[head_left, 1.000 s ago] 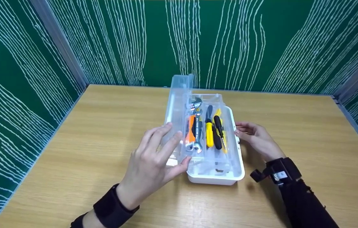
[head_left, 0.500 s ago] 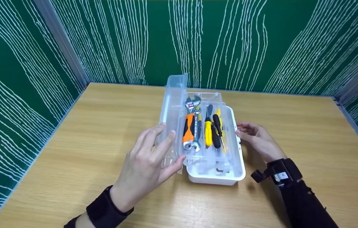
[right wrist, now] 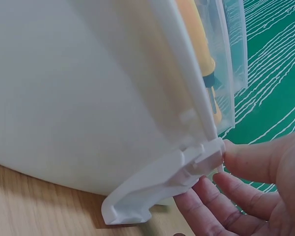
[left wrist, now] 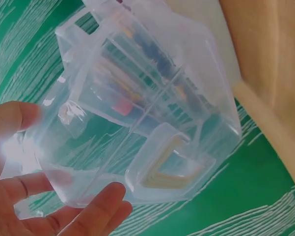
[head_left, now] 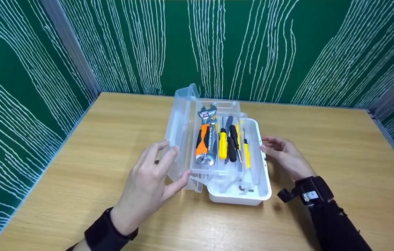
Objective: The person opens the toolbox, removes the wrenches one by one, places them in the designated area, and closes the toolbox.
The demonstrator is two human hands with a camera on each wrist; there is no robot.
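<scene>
A white toolbox [head_left: 238, 201] stands on the table with its clear lid [head_left: 177, 118] swung up to the left. My left hand [head_left: 148, 177] holds this lid, thumb on one edge and fingers around the other in the left wrist view. On the right, my right hand [head_left: 287, 157] pinches the white latch [right wrist: 162, 184] at the box's side. A raised clear tray [head_left: 217, 171] carries an orange-and-black adjustable wrench [head_left: 202, 139], a combination wrench [head_left: 211, 143], a yellow-handled tool [head_left: 222, 144] and black-handled screwdrivers [head_left: 234, 136]. Below, in the base, lie a yellow tool [head_left: 246, 153] and a hex key [head_left: 245, 189].
The wooden table [head_left: 113, 139] extends around the box. Green panels [head_left: 172, 45] with white wavy lines close off its back and sides. Dark straps [head_left: 313, 190] sit on both wrists.
My left hand has moved left and slightly down with the lid, which tilts further over. The tray has swung left with its tools, uncovering more of the base. My right hand stays at the side.
</scene>
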